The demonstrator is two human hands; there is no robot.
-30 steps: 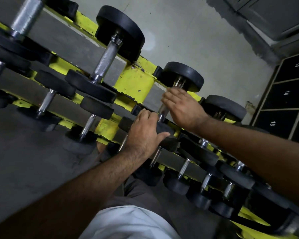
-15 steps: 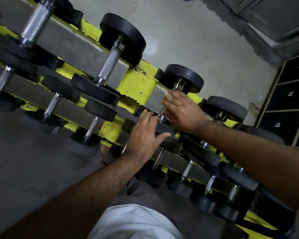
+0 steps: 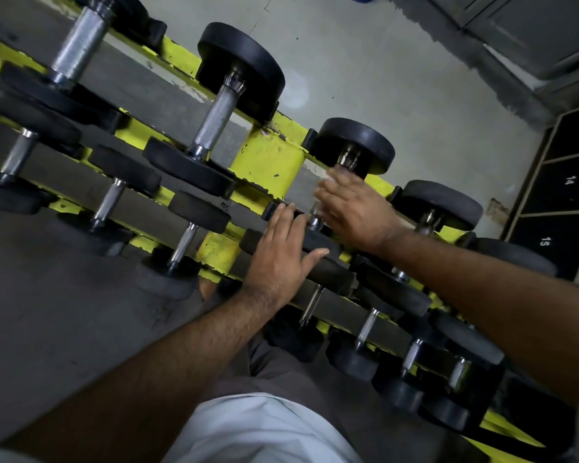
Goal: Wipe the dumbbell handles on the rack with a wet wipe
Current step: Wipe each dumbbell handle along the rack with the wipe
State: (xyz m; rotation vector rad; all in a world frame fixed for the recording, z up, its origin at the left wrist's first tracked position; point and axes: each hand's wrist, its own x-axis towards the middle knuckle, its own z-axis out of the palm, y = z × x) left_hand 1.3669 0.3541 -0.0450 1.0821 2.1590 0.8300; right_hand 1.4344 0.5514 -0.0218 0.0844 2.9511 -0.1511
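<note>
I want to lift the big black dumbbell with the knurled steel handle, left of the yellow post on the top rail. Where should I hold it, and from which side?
Grip the knurled steel handle of the big black dumbbell at its middle, probably coming from above on the near side. The handle is bare between the two black round heads, which look too wide to grasp. The yellow rack cradles the heads, so the bar stays free.

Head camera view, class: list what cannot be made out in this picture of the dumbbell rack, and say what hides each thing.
- Wet wipe: not visible; the right hand, blurred by motion, covers the handle it works on.
- That handle's middle: hidden under the right hand.
- Dumbbell end under the left hand: partly covered by the flat palm.
- Rack: cut off by the left and bottom-right edges.
</note>
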